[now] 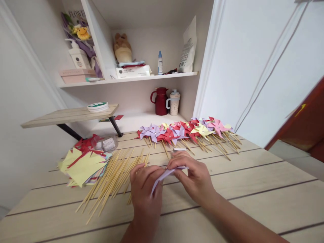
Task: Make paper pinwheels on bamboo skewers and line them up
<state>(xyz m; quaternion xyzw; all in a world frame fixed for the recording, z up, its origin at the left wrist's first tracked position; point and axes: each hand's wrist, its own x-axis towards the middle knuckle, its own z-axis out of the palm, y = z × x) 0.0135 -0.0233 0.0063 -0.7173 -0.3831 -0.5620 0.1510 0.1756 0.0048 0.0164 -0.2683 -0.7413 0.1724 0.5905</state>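
Observation:
A lilac paper piece (165, 175), seen nearly edge-on, is held between my two hands above the table. My left hand (148, 185) is closed on its left side, fingers curled around it. With thumb and fingers, my right hand (193, 172) pinches the other side. Between my fingertips, any small part is too hidden to make out. Bamboo sticks (113, 179) lie loosely spread left of my left hand. Cut paper sheets (87, 167) in yellow, red and other colours are piled farther left. Beyond my hands lie many finished paper pinwheels (168, 135) on sticks.
A clear plastic container (108, 144) with small white packets stands behind the paper pile. A small raised wooden shelf (68, 115) overhangs the table's left back. At the back are a red jug (161, 101) and a beige cup (174, 103).

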